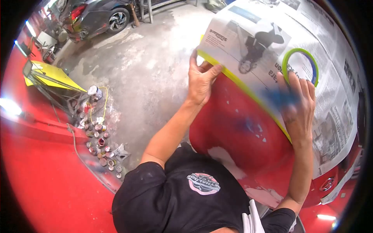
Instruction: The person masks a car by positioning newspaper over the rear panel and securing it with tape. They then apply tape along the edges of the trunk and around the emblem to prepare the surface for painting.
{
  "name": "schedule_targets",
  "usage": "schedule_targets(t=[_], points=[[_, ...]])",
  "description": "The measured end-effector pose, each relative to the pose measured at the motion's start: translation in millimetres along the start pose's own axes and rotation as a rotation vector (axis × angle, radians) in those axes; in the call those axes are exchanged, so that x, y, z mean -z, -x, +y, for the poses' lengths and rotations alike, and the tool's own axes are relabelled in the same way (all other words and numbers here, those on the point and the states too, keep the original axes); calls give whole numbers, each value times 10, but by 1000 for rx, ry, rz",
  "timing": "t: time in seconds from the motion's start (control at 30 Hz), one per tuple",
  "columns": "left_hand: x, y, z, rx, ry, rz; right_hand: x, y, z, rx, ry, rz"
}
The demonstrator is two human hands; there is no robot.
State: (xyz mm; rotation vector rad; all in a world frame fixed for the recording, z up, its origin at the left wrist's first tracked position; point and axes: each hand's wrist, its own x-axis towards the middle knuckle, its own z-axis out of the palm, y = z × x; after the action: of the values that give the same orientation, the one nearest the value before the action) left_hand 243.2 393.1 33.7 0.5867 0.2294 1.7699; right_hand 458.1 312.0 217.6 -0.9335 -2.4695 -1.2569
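Yellow-green masking tape runs along the edge of the newspaper sheets covering the upper part of a red car panel. At the tape's far end, my left hand pinches the tape and paper edge between thumb and fingers, at the panel's corner. Over the newspaper, my right hand has its fingers at the near side of a tape roll, which is yellow-green with a blue inner side. The right thumb is hard to make out behind a blue blur.
Several paint cans stand on the concrete floor to the left, below a yellow panel on a stand. A dark car is parked at the back left. A red surface fills the lower left.
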Motion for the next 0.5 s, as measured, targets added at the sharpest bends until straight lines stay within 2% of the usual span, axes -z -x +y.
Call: schedule_targets(t=[0.07, 0.13, 0.27, 0.4, 0.5], points=[[10, -83, 5, -20, 2, -2, -44, -74, -43, -37, 21, -15], [62, -98, -1, 100, 29, 35, -92, -167, -118, -56, -6, -38], [106, -167, -27, 114, 142, 55, -164, -371, -362, -106, -61, -112], [146, -209, 36, 216, 174, 82, -263, -430, -633, -158, 52, -261], [250, -255, 8, 100, 44, 0, -225, -301, -668, -200, 117, -308]])
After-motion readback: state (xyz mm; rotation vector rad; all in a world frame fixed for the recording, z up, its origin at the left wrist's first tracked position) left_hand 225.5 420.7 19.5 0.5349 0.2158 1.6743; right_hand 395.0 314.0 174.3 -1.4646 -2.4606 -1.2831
